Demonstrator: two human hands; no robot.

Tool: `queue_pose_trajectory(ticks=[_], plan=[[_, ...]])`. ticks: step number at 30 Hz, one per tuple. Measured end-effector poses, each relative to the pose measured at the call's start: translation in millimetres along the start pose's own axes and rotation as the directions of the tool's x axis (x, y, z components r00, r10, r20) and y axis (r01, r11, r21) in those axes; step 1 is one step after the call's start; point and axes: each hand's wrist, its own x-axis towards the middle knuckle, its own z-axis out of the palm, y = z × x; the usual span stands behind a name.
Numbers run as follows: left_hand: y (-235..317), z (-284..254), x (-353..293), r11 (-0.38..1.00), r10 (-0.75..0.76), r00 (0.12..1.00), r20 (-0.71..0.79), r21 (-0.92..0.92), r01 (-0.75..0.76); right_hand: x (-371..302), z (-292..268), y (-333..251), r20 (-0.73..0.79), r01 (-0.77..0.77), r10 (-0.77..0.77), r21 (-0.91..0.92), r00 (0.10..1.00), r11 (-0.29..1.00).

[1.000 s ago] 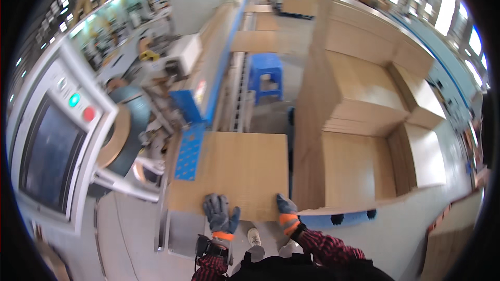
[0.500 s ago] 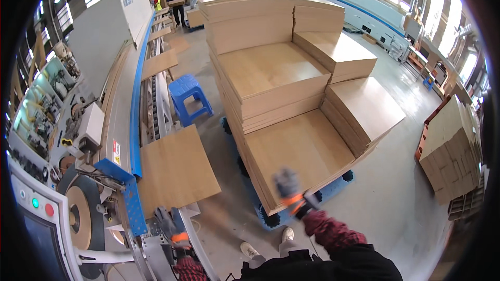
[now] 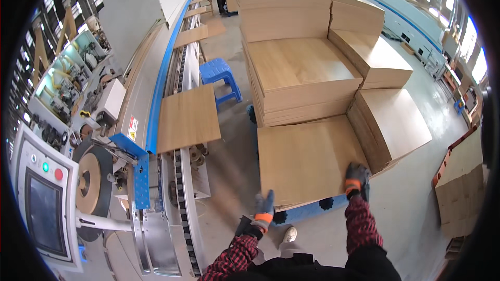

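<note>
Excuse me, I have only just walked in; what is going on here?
A person is at some stacked boards on a blue pallet. The left grip is at the near left corner of the top board on the low, nearest stack, the right grip by its near right corner; how firmly either holds is unclear. Another board lies on the machine's track to the left, with a blue stool beyond it.

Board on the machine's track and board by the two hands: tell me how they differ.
The track board lies across the machine's track, while the near board sits above a blue pallet, in front of taller piles. The track board has no hand at it; the near board has the left hand and right hand at its near corners. Both are flat, four-sided and brown.
</note>
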Motion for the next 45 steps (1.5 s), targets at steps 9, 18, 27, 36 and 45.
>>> queue_pose_trajectory(ticks=[9,18,27,36,45], plan=[[31,-150,-130,0.725,-0.675,0.709,-0.205,-0.363,0.586,-151,-30,31,0.630,-0.322,-0.219,0.627,0.745,0.710],[21,-260,-222,0.383,-0.001,0.688,-0.726,0.635,0.671,-305,-72,-107,0.706,0.063,-0.470,0.520,0.530,0.852],[-15,-271,-193,0.559,0.104,0.864,-0.493,0.747,0.360,-391,-110,-182,0.681,-0.257,-0.495,0.693,0.540,0.673],[-25,-292,-112,0.566,0.190,0.873,-0.448,0.777,0.276,-337,-107,-254,0.627,-0.276,-0.464,0.734,0.625,0.621],[-38,-296,-75,0.577,0.227,0.859,-0.459,0.774,0.261,-311,-108,-286,0.649,-0.306,-0.474,0.728,0.595,0.613]])
